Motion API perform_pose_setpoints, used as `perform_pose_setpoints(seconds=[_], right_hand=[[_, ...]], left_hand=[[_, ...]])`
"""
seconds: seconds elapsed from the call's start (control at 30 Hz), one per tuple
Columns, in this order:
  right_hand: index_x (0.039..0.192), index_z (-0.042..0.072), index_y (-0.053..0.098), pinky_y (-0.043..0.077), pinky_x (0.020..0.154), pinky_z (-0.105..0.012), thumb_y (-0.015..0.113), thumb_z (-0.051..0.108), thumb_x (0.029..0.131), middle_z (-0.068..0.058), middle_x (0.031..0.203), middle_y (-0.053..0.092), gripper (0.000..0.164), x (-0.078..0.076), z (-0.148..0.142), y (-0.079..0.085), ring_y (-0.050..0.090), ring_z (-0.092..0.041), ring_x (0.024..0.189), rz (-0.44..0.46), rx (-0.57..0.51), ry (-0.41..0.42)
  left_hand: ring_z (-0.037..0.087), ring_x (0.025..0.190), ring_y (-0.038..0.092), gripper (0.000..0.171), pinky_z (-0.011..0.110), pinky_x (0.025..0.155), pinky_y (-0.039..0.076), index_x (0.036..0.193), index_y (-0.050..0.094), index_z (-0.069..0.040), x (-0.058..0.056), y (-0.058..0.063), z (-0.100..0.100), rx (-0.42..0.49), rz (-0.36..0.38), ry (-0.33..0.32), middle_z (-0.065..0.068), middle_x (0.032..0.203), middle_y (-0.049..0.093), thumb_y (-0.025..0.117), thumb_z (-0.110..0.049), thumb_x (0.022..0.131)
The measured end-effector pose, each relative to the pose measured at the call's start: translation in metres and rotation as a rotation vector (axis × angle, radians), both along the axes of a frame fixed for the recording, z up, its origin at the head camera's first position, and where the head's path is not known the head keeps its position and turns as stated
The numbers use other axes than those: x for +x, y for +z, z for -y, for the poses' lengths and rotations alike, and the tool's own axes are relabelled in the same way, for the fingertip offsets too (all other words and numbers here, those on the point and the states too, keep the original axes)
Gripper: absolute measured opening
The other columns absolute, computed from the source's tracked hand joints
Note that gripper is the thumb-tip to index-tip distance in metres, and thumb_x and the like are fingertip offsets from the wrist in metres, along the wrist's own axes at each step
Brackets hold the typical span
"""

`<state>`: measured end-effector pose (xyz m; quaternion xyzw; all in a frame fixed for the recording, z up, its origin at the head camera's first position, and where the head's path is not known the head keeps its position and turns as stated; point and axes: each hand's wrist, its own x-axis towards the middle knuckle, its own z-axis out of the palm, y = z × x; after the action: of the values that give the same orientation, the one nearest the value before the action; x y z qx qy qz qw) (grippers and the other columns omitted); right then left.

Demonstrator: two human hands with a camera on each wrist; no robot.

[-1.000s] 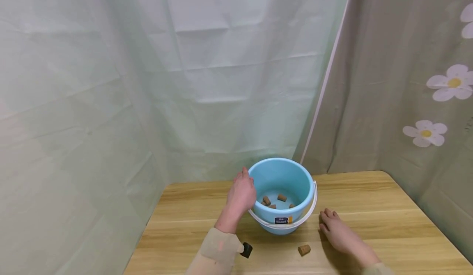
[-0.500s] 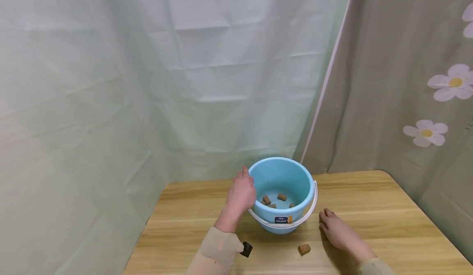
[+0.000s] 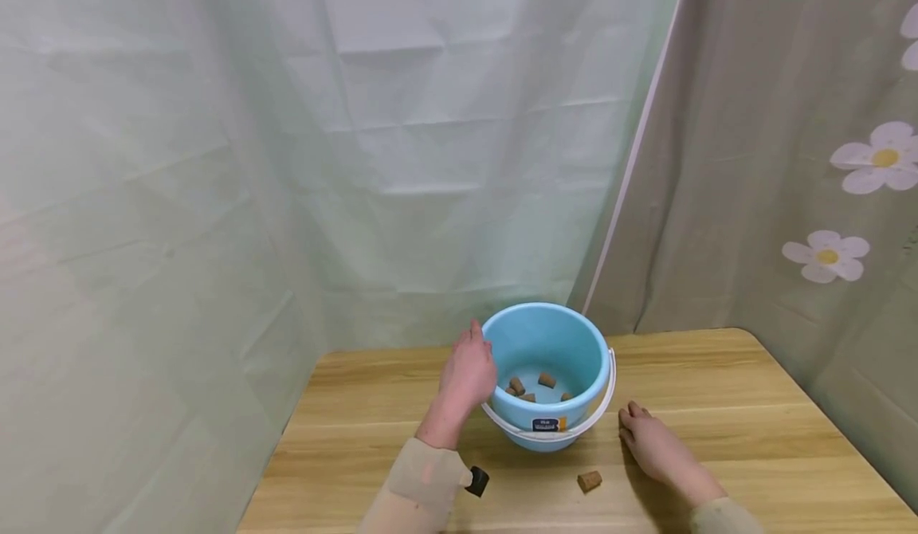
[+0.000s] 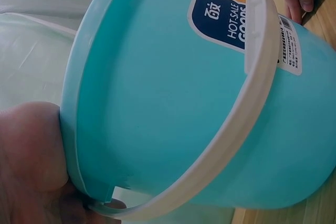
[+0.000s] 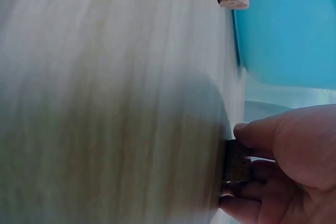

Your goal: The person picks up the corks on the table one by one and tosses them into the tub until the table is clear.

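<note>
A light blue bucket [image 3: 545, 408] stands on the wooden table, its white handle [image 4: 226, 135] hanging down at the front. My left hand [image 3: 468, 371] grips the bucket's left rim; the left wrist view shows the thumb against the rim, with some fingers hidden. Several corks [image 3: 547, 380] lie on the bucket's floor. To the right of the bucket, my right hand [image 3: 660, 450] is low on the table. In the right wrist view its thumb and fingers pinch a cork [image 5: 239, 166] at the table surface; the head view hides this cork.
Another cork [image 3: 590, 481] lies on the table in front of the bucket. A small black object [image 3: 477, 481] shows beside my left sleeve. Pale curtains [image 3: 459, 159] hang behind the table [image 3: 746, 390] and along its sides, with white flowers [image 3: 827, 257] on the right one.
Neither hand visibly moves relative to the bucket or the table. The head view shifts only very slightly.
</note>
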<state>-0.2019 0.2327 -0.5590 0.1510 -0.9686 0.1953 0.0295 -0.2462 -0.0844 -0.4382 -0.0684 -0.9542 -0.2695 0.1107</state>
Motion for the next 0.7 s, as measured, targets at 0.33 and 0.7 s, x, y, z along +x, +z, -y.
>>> perform_pose_setpoints(seconds=[0.33,0.7], right_hand=[[0.134,-0.016,0.063,0.045,0.107,-0.071,0.062,0.002,0.103,-0.048,0.14,0.051,0.036,-0.0004,0.0015,0.0035,0.053,-0.066,0.127,0.005,0.03,-0.021],[0.134,-0.018,0.062,0.044,0.108,-0.071,0.062,0.001,0.103,-0.048,0.14,0.05,0.037,0.0034,0.0027,0.0059,0.053,-0.066,0.127,0.023,0.017,-0.026]], left_hand=[[0.049,0.136,0.054,0.056,0.058,0.11,0.05,0.157,0.035,0.017,-0.0002,0.0015,0.0007,-0.002,-0.002,-0.003,0.034,0.146,0.055,0.045,-0.017,0.114],[0.048,0.138,0.053,0.056,0.058,0.111,0.05,0.158,0.034,0.017,0.001,0.0016,0.0,0.004,0.016,0.0,0.034,0.148,0.054,0.045,-0.016,0.114]])
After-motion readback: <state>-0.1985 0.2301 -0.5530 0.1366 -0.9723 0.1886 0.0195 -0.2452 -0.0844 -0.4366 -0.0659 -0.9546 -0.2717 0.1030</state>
